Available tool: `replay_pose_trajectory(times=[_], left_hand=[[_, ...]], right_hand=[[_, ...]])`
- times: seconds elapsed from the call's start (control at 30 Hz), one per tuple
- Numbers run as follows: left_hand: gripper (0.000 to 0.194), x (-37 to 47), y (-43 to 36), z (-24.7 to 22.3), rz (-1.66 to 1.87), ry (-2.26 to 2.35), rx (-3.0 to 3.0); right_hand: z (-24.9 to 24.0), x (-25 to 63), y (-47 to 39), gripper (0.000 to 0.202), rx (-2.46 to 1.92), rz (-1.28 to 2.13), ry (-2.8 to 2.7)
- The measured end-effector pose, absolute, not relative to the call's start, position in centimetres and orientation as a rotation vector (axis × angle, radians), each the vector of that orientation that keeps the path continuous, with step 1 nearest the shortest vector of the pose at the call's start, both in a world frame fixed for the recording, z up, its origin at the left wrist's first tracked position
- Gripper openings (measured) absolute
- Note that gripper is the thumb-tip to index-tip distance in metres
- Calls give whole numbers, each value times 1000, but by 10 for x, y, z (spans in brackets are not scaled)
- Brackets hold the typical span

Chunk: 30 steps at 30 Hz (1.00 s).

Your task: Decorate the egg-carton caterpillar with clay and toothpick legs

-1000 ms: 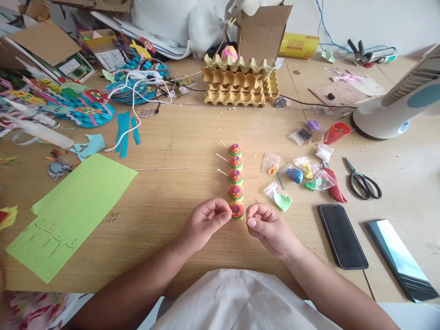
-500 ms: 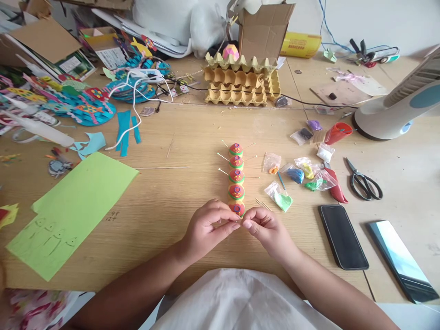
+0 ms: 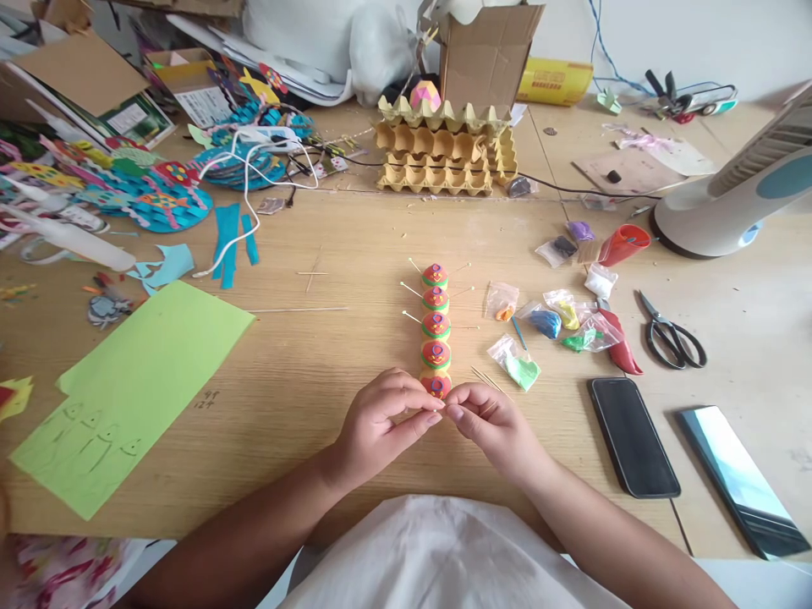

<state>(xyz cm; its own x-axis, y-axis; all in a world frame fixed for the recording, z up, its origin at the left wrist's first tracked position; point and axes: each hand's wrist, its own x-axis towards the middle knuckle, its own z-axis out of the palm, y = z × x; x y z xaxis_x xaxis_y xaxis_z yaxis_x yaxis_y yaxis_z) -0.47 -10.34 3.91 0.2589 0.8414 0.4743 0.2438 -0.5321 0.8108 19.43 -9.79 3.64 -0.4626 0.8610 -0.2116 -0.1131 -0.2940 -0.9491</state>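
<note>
A caterpillar-like row of clay segments [image 3: 436, 324], red on top with green and yellow below, runs toward me on the table. Thin sticks with small pale tips poke out from both sides of its far segments. Just at its near end, my left hand [image 3: 386, 419] is closed in a pinch on something tiny and pale that I cannot make out. My right hand [image 3: 491, 423] meets it fingertip to fingertip, pinching what looks like a toothpick [image 3: 489, 408], mostly hidden by the fingers. More toothpicks [image 3: 487, 378] lie just beyond the right hand.
Small bags of coloured clay [image 3: 544, 321], scissors [image 3: 672, 334] and two phones [image 3: 634, 437] lie to the right. Green paper [image 3: 145, 381] lies left. Egg cartons [image 3: 437, 173] stand at the back, a white fan-like appliance [image 3: 710, 211] at the right. Patterned cloth [image 3: 57, 571] shows lower left.
Both hands stay at the near end of the clay row, fingertips together. The fingers have shifted only very slightly; nothing else has moved.
</note>
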Motion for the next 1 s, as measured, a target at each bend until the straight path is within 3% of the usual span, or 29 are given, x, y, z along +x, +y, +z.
replay_pose_trajectory(times=[0.13,0.37,1.0], left_hand=[[14,-4,-103,39,1265,945,1916],[11,0,-106,39,1232,891,1939],[10,3,-108,40,1195,902,1888]], right_hand=[[36,194,-102,28,-1025,1820,-1488],[35,190,-110,8,-1178,1471,-2010],[40,188,-109,8,-1265,1444,-2117]])
